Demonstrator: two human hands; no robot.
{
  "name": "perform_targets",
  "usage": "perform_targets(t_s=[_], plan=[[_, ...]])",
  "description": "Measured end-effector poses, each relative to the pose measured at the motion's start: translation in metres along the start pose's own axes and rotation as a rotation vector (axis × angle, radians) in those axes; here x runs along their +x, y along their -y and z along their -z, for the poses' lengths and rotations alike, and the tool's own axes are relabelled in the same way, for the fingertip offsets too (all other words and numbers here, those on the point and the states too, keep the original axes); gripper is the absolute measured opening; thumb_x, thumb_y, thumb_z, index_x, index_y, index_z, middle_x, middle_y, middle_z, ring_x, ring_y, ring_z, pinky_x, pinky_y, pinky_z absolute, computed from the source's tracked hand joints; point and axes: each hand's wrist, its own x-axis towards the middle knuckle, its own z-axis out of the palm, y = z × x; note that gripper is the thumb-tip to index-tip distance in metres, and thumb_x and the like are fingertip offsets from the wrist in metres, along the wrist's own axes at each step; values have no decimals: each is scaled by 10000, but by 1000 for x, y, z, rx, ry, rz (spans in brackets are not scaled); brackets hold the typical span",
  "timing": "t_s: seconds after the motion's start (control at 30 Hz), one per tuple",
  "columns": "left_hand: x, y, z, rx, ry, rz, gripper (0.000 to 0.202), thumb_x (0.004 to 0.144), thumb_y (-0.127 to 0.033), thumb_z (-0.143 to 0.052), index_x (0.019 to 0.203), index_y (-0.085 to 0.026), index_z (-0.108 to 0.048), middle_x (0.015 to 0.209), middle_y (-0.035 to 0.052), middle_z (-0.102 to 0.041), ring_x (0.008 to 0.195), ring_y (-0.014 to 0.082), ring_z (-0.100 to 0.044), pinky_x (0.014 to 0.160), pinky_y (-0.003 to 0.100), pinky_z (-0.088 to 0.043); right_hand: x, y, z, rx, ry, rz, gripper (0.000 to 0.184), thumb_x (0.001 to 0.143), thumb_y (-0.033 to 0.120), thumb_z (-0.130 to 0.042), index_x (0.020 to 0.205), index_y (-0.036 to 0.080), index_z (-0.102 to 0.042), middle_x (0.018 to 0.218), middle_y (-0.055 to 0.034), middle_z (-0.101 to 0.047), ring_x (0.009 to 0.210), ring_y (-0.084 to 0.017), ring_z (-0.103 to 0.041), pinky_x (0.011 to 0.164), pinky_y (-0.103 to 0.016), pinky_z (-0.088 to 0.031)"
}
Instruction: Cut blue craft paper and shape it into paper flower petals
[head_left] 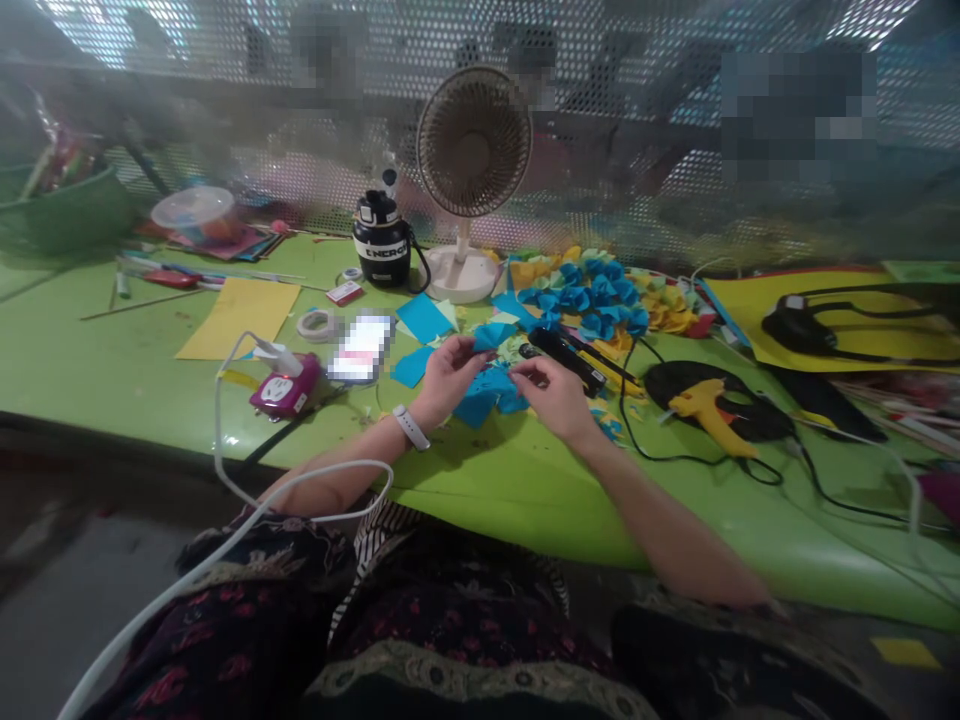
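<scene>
My left hand (pixel 452 378), with a pale watch band on the wrist, pinches a piece of blue paper (pixel 493 334) that stands up past its fingertips. Close by on the right, my right hand (pixel 556 396) has thumb and forefinger pressed together; whatever lies between them is too small to make out. Below both hands lie cut pieces of blue paper (pixel 475 408). More blue squares (pixel 424 318) rest to the left of my left hand. Behind the hands is a heap of crumpled blue paper pieces (pixel 592 290), with yellow and pale green ones around it.
A yellow glue gun (pixel 709 412) lies on a black disc at right, its cord looping toward my right hand. Black-and-yellow cutters (pixel 574 362) lie nearby. Leftward are a phone (pixel 362 347), tape roll (pixel 317 324) and purple power adapter (pixel 289 388). Behind stand a bottle (pixel 381 243) and fan (pixel 474 145).
</scene>
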Motion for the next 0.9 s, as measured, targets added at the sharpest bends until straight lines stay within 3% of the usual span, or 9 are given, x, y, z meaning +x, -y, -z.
perform_targets(t_s=[0.23,0.67,0.9], plan=[[-8,5,0,151,70,-156,298,766,-330,-803,955,-175,-632,951,71,-751,939,214,-743,917,363,-587,1,2,-2,261,35,-204,280,710,472,-707,795,210,-658,704,-42,-687,577,-188,-617,510,-326,-510],[-13,1,3,302,169,-184,314,750,-241,-809,1000,-190,-626,1001,90,-741,1011,266,-747,889,365,-594,1,9,-1,337,40,-275,247,690,409,-693,819,204,-643,753,-43,-705,559,-189,-644,491,-323,-512],[-9,0,4,249,142,-175,350,744,-251,-810,1013,-171,-601,973,82,-744,967,263,-759,851,361,-603,2,5,-1,287,47,-240,228,727,343,-630,873,177,-686,723,-39,-697,563,-173,-634,530,-308,-518]])
